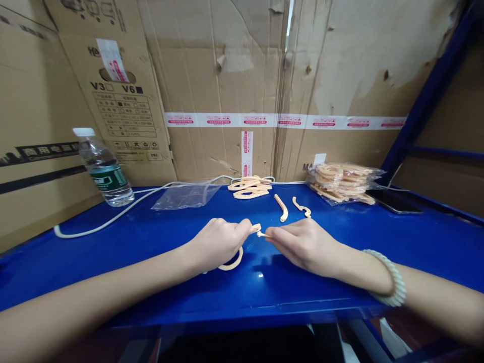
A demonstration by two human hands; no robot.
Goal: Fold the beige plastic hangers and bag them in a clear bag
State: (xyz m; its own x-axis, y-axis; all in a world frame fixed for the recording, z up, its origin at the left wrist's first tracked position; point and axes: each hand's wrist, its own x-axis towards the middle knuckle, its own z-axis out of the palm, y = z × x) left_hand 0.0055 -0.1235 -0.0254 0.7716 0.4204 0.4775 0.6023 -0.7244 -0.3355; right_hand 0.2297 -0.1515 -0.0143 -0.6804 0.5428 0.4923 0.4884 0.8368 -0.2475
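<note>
On the blue tabletop (143, 292), the bottle (106, 169) stands at the left and the wrapped bundle (342, 181) lies at the far right, both out of the way. Over the middle, the left hand (223, 244) and the right hand (306, 247) pinch small pale pieces (256, 228). The curved ring (236, 263), partly behind the left hand, might hinder it. The pieces seem light, rather stiff, perhaps breakable; holding near their ends seems best.

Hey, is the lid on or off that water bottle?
It's on. A white lid covers the top of the water bottle. I cannot tell how tightly it is screwed.
</note>
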